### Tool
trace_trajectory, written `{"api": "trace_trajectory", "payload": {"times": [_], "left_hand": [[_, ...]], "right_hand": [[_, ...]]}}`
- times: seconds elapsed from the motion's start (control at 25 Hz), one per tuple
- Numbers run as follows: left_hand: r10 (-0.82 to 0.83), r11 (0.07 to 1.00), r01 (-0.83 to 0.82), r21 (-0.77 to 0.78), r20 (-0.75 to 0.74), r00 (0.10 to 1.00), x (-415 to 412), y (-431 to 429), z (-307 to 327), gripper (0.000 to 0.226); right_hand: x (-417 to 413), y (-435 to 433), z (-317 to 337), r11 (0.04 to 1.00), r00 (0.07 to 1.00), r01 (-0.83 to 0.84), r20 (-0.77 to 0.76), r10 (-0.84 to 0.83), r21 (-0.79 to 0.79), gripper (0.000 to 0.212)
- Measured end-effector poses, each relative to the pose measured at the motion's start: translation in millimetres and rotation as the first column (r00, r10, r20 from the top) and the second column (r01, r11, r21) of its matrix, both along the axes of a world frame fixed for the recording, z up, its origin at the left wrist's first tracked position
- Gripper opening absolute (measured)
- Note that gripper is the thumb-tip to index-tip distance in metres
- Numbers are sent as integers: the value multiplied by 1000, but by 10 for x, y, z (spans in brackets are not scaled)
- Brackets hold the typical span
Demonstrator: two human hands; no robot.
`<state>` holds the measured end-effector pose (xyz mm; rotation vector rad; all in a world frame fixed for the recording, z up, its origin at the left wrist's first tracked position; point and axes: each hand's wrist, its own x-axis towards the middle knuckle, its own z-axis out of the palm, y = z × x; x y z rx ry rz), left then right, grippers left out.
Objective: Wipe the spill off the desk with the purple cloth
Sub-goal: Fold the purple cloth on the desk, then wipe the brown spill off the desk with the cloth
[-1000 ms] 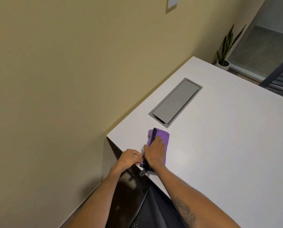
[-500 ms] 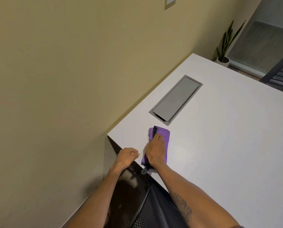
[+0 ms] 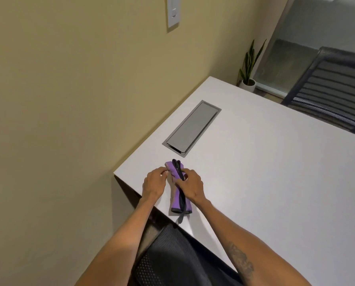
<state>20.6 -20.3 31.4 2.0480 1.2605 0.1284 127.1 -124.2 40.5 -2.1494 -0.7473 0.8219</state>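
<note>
Cloth [image 3: 175, 200] lies rolled near desk [image 3: 265, 172] corner, dark strap along it. We pin it with right hand [image 3: 192, 187]; left hand [image 3: 154, 182] fingers pinch its far end, likely to unroll. Spill not visible.

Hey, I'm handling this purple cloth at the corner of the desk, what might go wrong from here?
1. The purple cloth lies rolled, with a dark strap along it. Wiping like this would likely give poor contact.
2. It lies close to the desk edge, strap end overhanging, so a tug from the right hand or left hand may drag it off.
3. No spill shows in this view, so you may wipe the wrong patch.
</note>
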Motion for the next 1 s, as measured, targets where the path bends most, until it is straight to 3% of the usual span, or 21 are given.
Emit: {"api": "trace_trajectory", "payload": {"times": [0.12, 0.24, 0.4, 0.56, 1.0], "left_hand": [[-44, 993, 40, 113, 39, 998, 142, -242, 212, 29], [-95, 988, 87, 130, 51, 994, 276, -547, 408, 29], [-152, 977, 141, 162, 60, 987, 486, -1122, 574, 28], [-262, 948, 262, 178, -25, 965, 787, -1940, 659, 26], [-624, 723, 627, 291, -116, 773, 1442, -4220, 741, 35]], "right_hand": [[200, -335, 135, 1000, 999, 10, -36, -9, 22, 40], [402, -816, 272, 992, 988, 115, -114, -108, 54, 23], [612, -1641, 396, 964, 950, 266, -177, -258, 22, 25], [768, -2595, 520, 918, 904, 397, -177, -388, 14, 22], [1083, -5178, 766, 760, 760, 649, -57, -647, 25, 23]]}}
